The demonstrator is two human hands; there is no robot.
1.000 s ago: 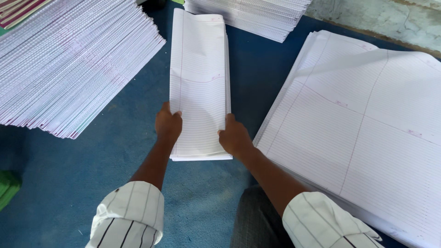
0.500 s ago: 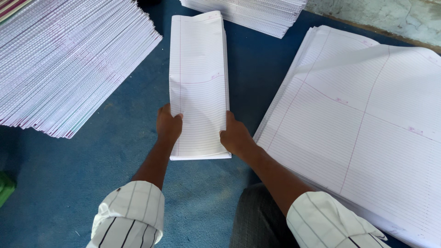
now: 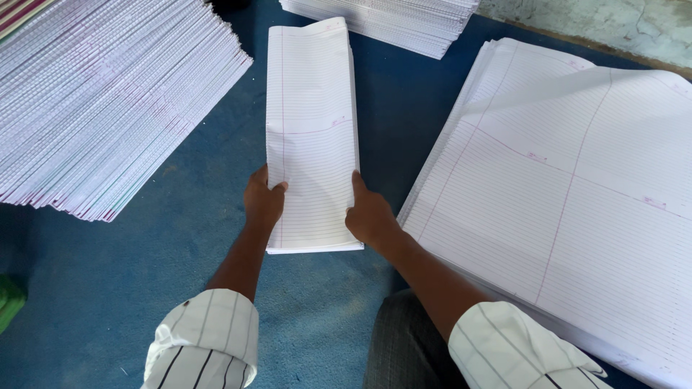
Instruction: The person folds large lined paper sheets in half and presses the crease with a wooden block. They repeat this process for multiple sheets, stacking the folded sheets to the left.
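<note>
Gripping a folded bundle of ruled sheets at its near end, the left hand clasps the left edge, with the thumb over the top sheet and the fingers tucked out of sight below, while the right hand is closed on the right edge, its thumb lying up along the paper. The bundle is long and narrow, running away from the person over a blue surface; its top sheet is white with fine lines, a pink margin line down its left side and a crease across the middle. Whether its far end rests on the blue surface or is lifted cannot be told. Just right of the right hand lies a wide stack of large unfolded sheets, ruled the same way and marked by fold lines, its top sheet slightly humped. To the left, well apart from the bundle, sits a tall fanned pile of folded sheets. A further pile lies beyond the bundle's far end. Both forearms come out of white sleeves with dark checks.
</note>
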